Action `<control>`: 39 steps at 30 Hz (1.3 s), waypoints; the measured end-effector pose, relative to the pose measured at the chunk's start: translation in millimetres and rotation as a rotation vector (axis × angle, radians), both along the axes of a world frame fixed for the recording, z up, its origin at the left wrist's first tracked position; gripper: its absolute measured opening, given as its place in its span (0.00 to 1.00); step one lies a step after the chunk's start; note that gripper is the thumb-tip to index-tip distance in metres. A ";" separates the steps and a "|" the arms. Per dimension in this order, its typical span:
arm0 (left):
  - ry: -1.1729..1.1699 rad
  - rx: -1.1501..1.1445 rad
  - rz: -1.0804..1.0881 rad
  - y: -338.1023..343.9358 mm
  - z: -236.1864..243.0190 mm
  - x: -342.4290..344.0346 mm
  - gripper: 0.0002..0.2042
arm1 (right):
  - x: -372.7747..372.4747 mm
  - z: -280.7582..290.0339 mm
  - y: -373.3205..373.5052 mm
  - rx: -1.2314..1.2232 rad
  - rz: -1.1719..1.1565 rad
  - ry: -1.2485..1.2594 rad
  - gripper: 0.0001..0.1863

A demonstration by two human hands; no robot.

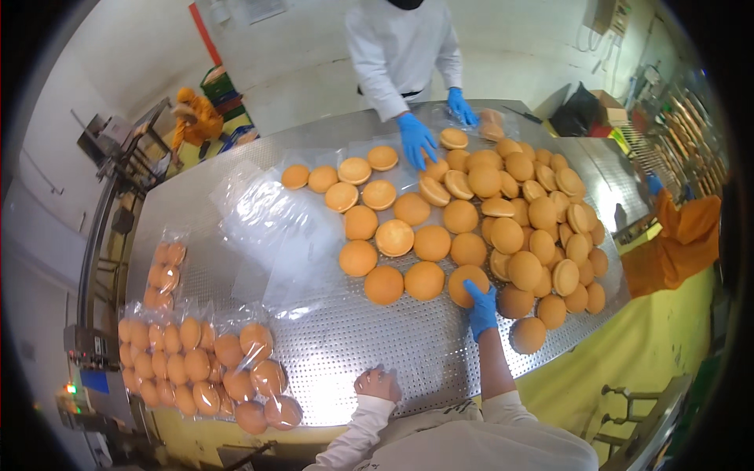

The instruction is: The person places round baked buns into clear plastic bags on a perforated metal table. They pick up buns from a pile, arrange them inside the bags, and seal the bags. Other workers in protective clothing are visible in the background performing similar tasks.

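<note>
My gloved right hand [482, 308] grips the near edge of a round golden-brown bun [465, 280], its blue fingers lying over the top. This bun ends a loose row of buns [424, 280] on the perforated metal table [345, 345]. To its right a big heap of buns [542, 212] is piled, some showing paler undersides. My left hand [378, 385], ungloved, rests curled on the table near the front edge, with nothing visible in it. Flat clear plastic bags [283, 228] lie spread left of the rows.
Bagged buns [188, 365] stand at the table's near left, with another filled bag [166, 267] behind them. Across the table, a co-worker's blue-gloved hands [416, 140] reach among the buns and a bag. At the right stands a person in orange [683, 235] by racks.
</note>
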State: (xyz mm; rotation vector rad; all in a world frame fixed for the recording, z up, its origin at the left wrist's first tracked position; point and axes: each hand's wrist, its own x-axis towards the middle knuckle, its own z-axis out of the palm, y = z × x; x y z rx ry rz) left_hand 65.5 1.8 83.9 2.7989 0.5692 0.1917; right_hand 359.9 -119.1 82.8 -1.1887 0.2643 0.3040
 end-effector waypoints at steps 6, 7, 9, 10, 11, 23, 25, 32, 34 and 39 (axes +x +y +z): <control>-0.045 -0.137 0.006 -32.7 -29.8 0.5 0.17 | 17.4 36.0 60.9 0.004 0.510 -0.046 0.28; -0.028 -0.153 0.028 -31.0 -38.1 1.2 0.16 | 16.8 42.1 74.3 -0.056 0.606 -0.047 0.28; 0.004 -0.191 0.065 -27.5 -42.1 6.1 0.13 | 17.0 42.0 85.4 -0.335 0.722 -0.203 0.29; -0.059 -0.213 0.076 -27.8 -43.5 7.3 0.12 | 16.9 37.5 89.6 -0.549 0.735 -0.362 0.29; -0.120 -0.226 0.098 -24.3 -42.8 7.2 0.11 | 13.3 38.7 99.8 -0.750 0.749 -0.529 0.29; -0.006 -0.362 0.109 -1.4 -54.5 -4.8 0.08 | -49.8 33.8 29.2 0.364 0.959 0.360 0.30; 0.160 -0.529 0.101 7.5 -52.2 1.5 0.11 | -83.2 35.0 14.5 0.590 0.990 0.487 0.30; 0.148 -0.797 0.304 41.1 -95.0 11.4 0.25 | -160.4 -28.2 14.7 0.508 0.954 0.644 0.34; 0.026 -0.898 0.524 55.3 -92.5 3.4 0.29 | -169.7 -24.2 19.9 0.495 0.923 0.634 0.33; 0.077 -0.820 0.507 77.1 -26.3 2.4 0.31 | -178.0 -20.5 11.4 0.306 0.970 0.567 0.30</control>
